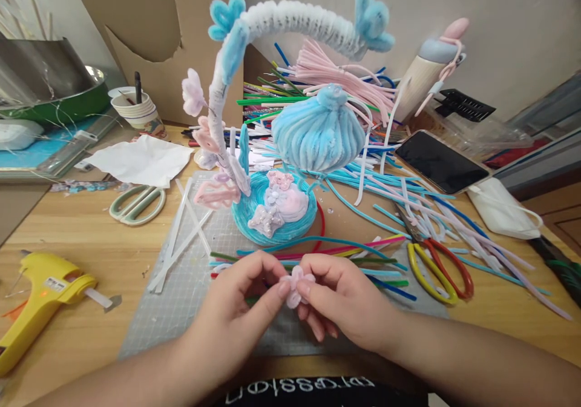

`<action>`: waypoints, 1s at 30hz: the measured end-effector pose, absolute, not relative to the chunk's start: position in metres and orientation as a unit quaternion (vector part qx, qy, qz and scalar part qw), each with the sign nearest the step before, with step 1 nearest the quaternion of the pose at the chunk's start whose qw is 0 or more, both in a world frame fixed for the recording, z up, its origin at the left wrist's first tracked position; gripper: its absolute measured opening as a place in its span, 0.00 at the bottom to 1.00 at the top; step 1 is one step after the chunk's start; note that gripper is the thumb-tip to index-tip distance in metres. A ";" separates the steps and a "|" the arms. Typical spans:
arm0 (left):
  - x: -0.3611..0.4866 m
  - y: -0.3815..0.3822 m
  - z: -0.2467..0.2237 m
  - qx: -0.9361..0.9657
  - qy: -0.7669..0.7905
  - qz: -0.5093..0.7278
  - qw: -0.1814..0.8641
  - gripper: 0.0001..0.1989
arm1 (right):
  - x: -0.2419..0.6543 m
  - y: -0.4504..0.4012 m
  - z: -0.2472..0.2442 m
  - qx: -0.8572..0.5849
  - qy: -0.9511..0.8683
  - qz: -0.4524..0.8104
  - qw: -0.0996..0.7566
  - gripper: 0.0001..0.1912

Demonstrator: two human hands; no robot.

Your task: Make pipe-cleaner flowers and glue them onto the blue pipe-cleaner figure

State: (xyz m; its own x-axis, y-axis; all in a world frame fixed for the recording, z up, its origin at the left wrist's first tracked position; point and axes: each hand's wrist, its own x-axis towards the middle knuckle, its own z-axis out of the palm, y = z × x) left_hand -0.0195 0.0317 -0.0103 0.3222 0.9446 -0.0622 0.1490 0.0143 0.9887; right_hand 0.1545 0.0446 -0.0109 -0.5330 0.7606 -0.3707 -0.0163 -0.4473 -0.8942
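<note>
At a wooden desk (pixel 131 252), the left hand (pixel 245 295) and right hand (pixel 342 295) pinch a flower (pixel 296 278), partly hidden but apparently soft, light and bendable, best held by its petals.

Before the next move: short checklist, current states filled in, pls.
1. Small pale pink fuzzy flower pinched by both left hand and right hand: ok.
2. Grey gridded cutting mat free of loose multicoloured fuzzy stems: not ok, several lie across it, beyond and under the hands.
3. Yellow plastic glue gun apart from both hands: ok, on the pale wooden table at the left.
4. Glue gun cool: cannot tell.
5. Scissors with yellow and red handles clear of right hand: ok, lying beyond it to the right.
</note>
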 end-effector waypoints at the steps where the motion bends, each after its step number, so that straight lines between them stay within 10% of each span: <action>1: -0.018 0.032 -0.010 0.587 0.457 0.350 0.569 0.05 | 0.155 0.044 -0.011 -0.409 -0.470 0.736 0.263 0.12; 15: -0.011 0.033 -0.014 0.542 0.516 0.350 0.564 0.09 | 0.154 0.035 -0.019 -0.448 -0.731 0.415 0.306 0.15; 30: -0.012 0.036 -0.010 0.532 0.527 0.355 0.560 0.08 | 0.153 0.042 -0.018 -0.456 -0.600 0.585 0.299 0.09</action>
